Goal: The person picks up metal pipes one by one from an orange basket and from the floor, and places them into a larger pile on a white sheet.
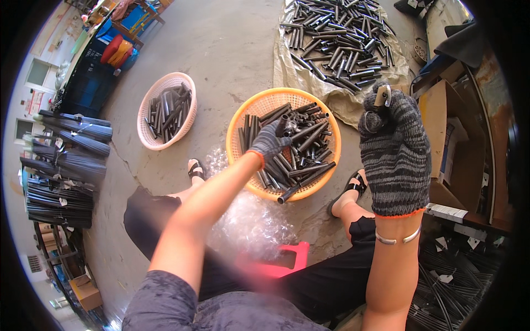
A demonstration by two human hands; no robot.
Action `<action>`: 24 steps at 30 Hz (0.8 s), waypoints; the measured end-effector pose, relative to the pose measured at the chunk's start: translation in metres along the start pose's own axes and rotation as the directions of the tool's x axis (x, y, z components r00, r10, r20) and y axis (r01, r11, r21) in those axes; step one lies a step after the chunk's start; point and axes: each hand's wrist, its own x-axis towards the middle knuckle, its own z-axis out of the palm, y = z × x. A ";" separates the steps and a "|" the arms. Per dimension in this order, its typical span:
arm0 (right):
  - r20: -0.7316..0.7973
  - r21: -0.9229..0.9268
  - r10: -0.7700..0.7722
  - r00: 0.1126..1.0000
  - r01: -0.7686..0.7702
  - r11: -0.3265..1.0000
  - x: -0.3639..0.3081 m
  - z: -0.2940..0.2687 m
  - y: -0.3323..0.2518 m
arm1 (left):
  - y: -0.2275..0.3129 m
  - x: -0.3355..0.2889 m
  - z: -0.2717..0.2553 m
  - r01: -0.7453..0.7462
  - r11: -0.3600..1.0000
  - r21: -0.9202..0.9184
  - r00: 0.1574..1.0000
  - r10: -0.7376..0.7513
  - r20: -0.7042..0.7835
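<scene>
My left hand (269, 140), in a grey striped knit glove, reaches into the orange plastic basket (234, 126). Its fingers close round a short black tube (282, 126), whose end sticks up beyond them. More black tubes (308, 138) lie loose in the basket at mixed angles. Raised at the right, my gloved right hand (395, 149) is curled into a fist. A small tool (382, 96) with a tan and shiny metal end pokes out at its top; the rest is hidden in the glove.
A smaller pink basket (144, 122) of tubes stands left. Many tubes (342, 47) cover a tan sheet (337, 99) at the far right. An open cardboard box (433, 132) and tagged black bundles (452, 276) are at my right. Clear plastic (251, 223) and a red stool (300, 256) are between my legs.
</scene>
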 end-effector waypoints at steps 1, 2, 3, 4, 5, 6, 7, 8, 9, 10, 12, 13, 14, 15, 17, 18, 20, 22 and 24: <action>0.021 0.015 0.016 1.000 -0.016 1.000 0.000 0.002 0.003 | -0.028 0.009 0.009 -0.087 0.996 0.027 0.992 0.089 -0.088; 0.015 -0.012 0.017 1.000 -0.017 1.000 -0.002 -0.006 -0.001 | -0.013 0.005 0.039 0.017 0.999 -0.036 0.995 -0.020 -0.099; 0.018 -0.025 0.016 1.000 -0.016 1.000 -0.003 -0.011 -0.003 | 0.007 -0.003 0.060 0.117 0.990 -0.084 0.986 -0.126 -0.112; 0.053 -0.106 -0.024 0.998 0.030 0.994 -0.007 -0.015 0.000 | 0.005 -0.008 0.071 0.120 0.989 -0.083 0.983 -0.130 -0.131; 0.028 -0.139 -0.019 0.999 0.023 0.990 -0.009 -0.012 0.003 | 0.001 -0.010 0.079 0.123 0.989 -0.081 0.979 -0.135 -0.153; 0.000 -0.249 -0.055 0.999 0.053 0.967 -0.013 0.005 -0.017 | 0.012 0.001 0.112 0.086 0.995 -0.044 0.991 -0.090 -0.099; 0.012 -0.257 -0.061 0.998 0.062 0.964 -0.014 0.002 -0.007 | -0.005 -0.001 0.109 0.052 0.997 0.058 0.995 -0.046 -0.090; 0.026 -0.265 -0.065 0.998 0.070 0.962 -0.015 0.000 0.003 | -0.023 -0.006 0.101 0.070 0.991 0.113 0.993 -0.058 -0.102; 0.029 -0.308 -0.079 0.996 0.084 0.948 -0.016 -0.002 0.008 | -0.023 -0.013 0.103 0.074 0.988 0.139 0.994 -0.062 -0.089; 0.012 -0.268 -0.079 0.997 0.080 0.960 -0.018 0.001 0.009 | -0.016 -0.020 0.103 0.017 0.992 0.125 0.992 -0.002 -0.123; 0.152 -0.260 -0.070 0.986 0.108 0.959 -0.011 -0.014 0.011 | -0.025 -0.029 0.090 -0.041 0.995 0.094 0.985 0.056 -0.165; 0.222 -0.251 -0.064 0.973 0.121 0.960 -0.007 -0.020 0.012 | -0.032 -0.031 0.080 -0.071 0.994 0.081 0.978 0.085 -0.188; 0.139 -0.323 -0.052 0.989 0.095 0.942 -0.015 -0.018 0.011 | -0.040 -0.031 0.070 -0.052 0.993 0.108 0.964 0.078 -0.253; 0.059 -0.385 -0.042 0.997 0.062 0.921 -0.021 -0.014 0.012 | -0.052 -0.031 0.054 -0.028 0.990 0.139 0.944 0.072 -0.322; 0.261 -0.747 -0.168 0.951 0.309 0.589 -0.022 -0.009 0.024 | -0.117 -0.023 0.012 -0.001 0.978 0.209 0.889 0.097 -0.447; 0.288 -0.802 -0.182 0.940 0.341 0.491 -0.021 -0.012 0.024 | -0.114 -0.021 0.007 0.102 0.933 0.345 0.906 0.055 -0.419; 0.145 -0.818 -0.196 0.970 0.229 0.528 -0.018 -0.009 0.026 | -0.107 -0.013 -0.012 0.256 0.833 0.490 0.907 -0.030 -0.421; 0.018 -0.807 -0.190 0.982 0.126 0.577 -0.015 -0.003 0.031 | -0.105 0.002 -0.022 0.323 0.796 0.512 0.897 -0.085 -0.434; -0.119 -0.739 -0.129 0.984 -0.001 0.674 -0.013 0.003 0.034 | -0.101 0.018 -0.023 0.340 0.769 0.541 0.900 -0.099 -0.425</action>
